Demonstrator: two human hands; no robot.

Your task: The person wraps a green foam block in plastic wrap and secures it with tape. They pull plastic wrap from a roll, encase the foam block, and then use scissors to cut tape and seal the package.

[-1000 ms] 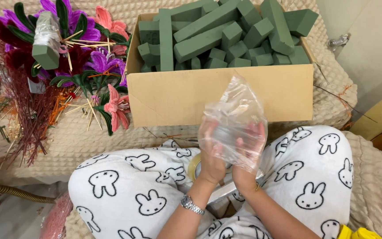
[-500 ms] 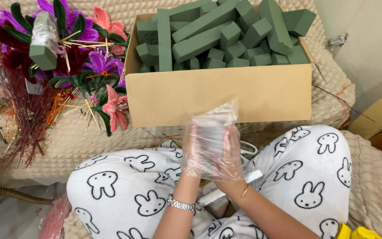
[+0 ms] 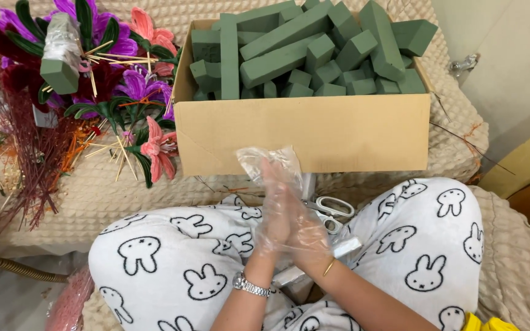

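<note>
plastic bag [image 3: 271,162]: thin clear film, glossy and crinkled, pressed between the left hand [image 3: 271,211] and right hand [image 3: 302,230]
cardboard box [image 3: 305,138]: plain brown card, matt and smooth
foam blocks [image 3: 305,46]: dark green, matt, finely grainy
scissors [image 3: 332,211]: shiny metal blades, pale smooth handles
wristwatch [image 3: 249,285]: polished silver metal
bangle [image 3: 329,267]: thin gold-coloured metal
trousers [image 3: 173,263]: soft white cloth, black rabbit print
cover [image 3: 93,196]: beige quilted cloth, waffle-textured
flowers [image 3: 127,79]: fuzzy, velvety petals on thin wooden sticks
</note>
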